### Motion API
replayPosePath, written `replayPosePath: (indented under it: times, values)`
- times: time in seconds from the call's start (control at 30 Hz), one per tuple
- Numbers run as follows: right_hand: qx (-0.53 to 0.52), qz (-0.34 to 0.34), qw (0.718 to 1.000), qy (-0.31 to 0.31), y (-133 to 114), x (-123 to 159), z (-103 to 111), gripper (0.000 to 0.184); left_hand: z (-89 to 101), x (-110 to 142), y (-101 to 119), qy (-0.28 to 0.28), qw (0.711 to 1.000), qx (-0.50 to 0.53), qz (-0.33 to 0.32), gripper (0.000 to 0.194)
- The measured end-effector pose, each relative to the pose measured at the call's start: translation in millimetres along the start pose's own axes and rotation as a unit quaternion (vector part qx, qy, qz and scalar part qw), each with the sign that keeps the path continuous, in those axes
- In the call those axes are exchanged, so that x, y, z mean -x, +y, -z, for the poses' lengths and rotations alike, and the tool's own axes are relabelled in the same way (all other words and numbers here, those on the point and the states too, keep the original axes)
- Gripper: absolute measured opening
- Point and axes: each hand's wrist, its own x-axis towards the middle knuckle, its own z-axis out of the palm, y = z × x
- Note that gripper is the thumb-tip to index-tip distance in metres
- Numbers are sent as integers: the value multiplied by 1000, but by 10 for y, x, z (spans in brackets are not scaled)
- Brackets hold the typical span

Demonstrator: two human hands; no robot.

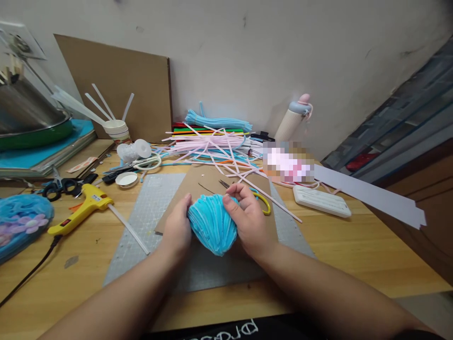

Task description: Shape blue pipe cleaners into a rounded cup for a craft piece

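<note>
A blue shell-shaped piece made of pipe cleaners (213,223), with ridges fanning up from a narrow lower end, is held between both hands above the cardboard sheet and mat. My left hand (179,224) grips its left side, fingers mostly hidden behind it. On its right edge, my right hand (249,219) closes with thumb in front and index finger bent near the top. Just behind the piece lie scissors with yellow-and-blue handles (264,202), partly covered by the right hand. A short dark wire (206,188) rests on the cardboard (184,193).
A yellow hot glue gun (79,210) with a glue stick lies left, its cord running to the front. Bundles of pink and blue pipe cleaners (212,144) are piled at the back. A white box (321,200) and a leaning bottle (293,118) stand right. A grey cutting mat (141,208) lies beneath.
</note>
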Motion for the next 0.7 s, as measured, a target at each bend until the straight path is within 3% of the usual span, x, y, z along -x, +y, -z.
replayPosePath:
  times: [0.07, 0.13, 0.2, 0.33, 0.43, 0.6, 0.7]
  values:
    - [42, 7, 999, -21, -59, 4, 20, 26, -56, 43, 87, -62, 998, -16, -16, 42]
    - [70, 18, 996, -49, -101, 13, 27, 28, -88, 92, 157, -71, 992, -78, -66, 37]
    - [58, 25, 996, -55, -106, 20, 24, 26, -102, 139, 206, -79, 988, -107, -72, 43]
    - [-30, -30, 999, 3, 9, -1, 1, 24, -120, 185, 286, -1, 990, -99, -98, 45]
    - [-86, -78, 993, -11, 110, -25, -18, 27, -140, 172, 330, 52, 989, -102, -98, 42]
    - [-47, -62, 996, -34, 70, 4, -27, 31, -135, 127, 302, 47, 988, -121, -84, 40]
    - [-28, -58, 997, -39, 15, 30, -24, 32, -74, 86, 217, 52, 976, -184, -103, 42]
